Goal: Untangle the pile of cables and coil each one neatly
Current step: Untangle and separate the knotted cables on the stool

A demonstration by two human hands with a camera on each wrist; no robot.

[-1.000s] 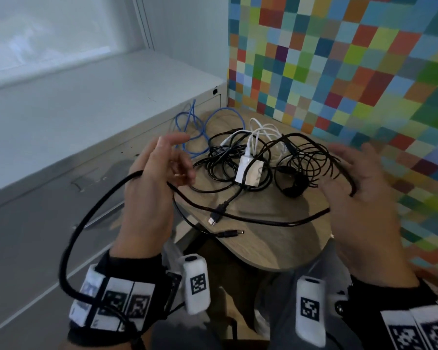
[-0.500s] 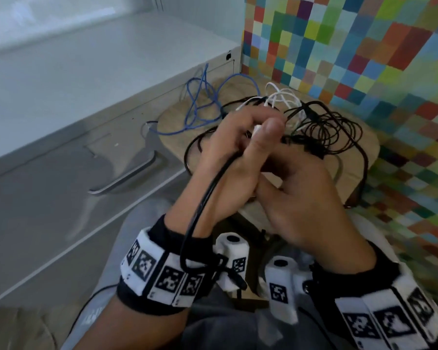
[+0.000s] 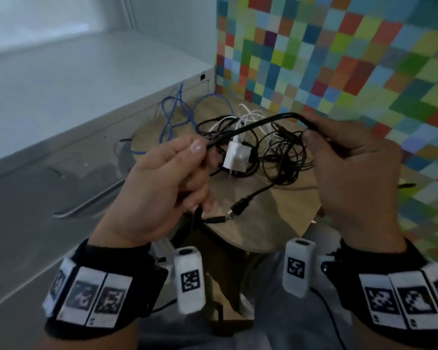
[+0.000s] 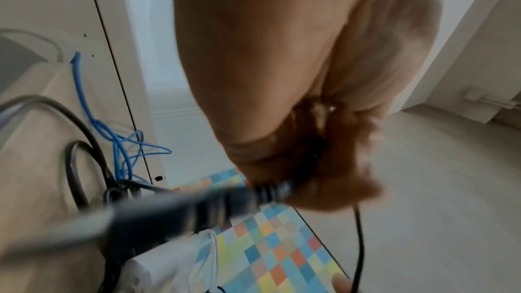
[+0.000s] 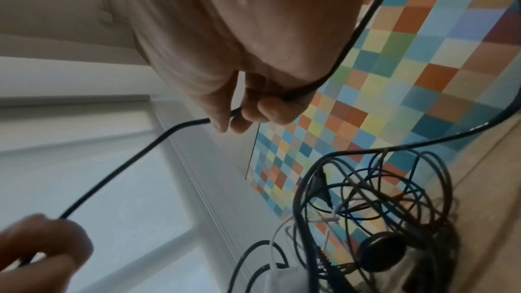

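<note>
At about 9 o'clock a grey drawer unit point(image 3: 61, 157) stands beside the small round wooden worktop point(image 3: 263, 218), and a blue cable point(image 3: 173, 114) trails loosely from the worktop's 11 o'clock edge, apart from the main knot, so it looks the easiest to lift away later. The left hand point(image 3: 162, 193) is raised above the worktop's 8 o'clock side, thumb and fingers pinching a thick black cable point(image 3: 258, 122) close to one end; holding it there seems meant to fix a starting point for a coil. That cable runs up and across to the right hand point(image 3: 352, 178), at about 3 o'clock, whose thumb and fingertips nip it further along, so the span between the hands is drawn fairly straight and kept clear of the rest. Below that span, at the worktop's centre, lies the tangled pile point(image 3: 268, 157): a white charger block point(image 3: 237, 157) with white lead, thin black wires looped round one another, and a black plug point(image 3: 240, 207) lying towards 6 o'clock. Most of the sorting appears not yet done. Behind, from 12 to 3 o'clock, stands a chequered coloured wall point(image 3: 339, 59).
</note>
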